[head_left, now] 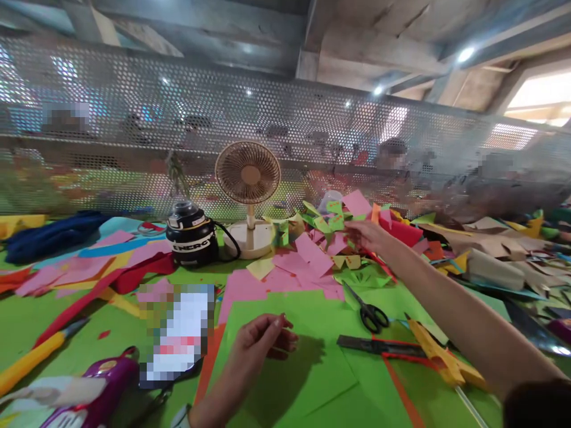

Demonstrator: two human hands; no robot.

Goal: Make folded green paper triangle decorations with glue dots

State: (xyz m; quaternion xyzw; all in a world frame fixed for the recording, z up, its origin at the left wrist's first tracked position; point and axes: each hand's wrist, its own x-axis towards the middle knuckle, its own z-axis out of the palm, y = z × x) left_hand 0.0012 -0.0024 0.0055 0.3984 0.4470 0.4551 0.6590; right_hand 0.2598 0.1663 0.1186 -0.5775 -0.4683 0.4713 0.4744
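Note:
My left hand (270, 337) hovers over a large green sheet (330, 380), its fingers curled with the thumb near the fingertips; I cannot make out anything in it. My right hand (363, 235) reaches forward to a heap of cut pink and green paper (312, 252), its fingers at the scraps; what they hold, if anything, is too small to tell. Black scissors (372, 316) lie on the paper between the hands, with a dark cutter-like tool (379, 345) nearer me.
A small fan (250, 175) and a black jar (191, 238) stand at the back before a perforated metal screen (134, 172). A blurred phone-like screen (181, 333) and a purple tool (107, 380) lie left. Brown scraps (495, 267) cover the right side.

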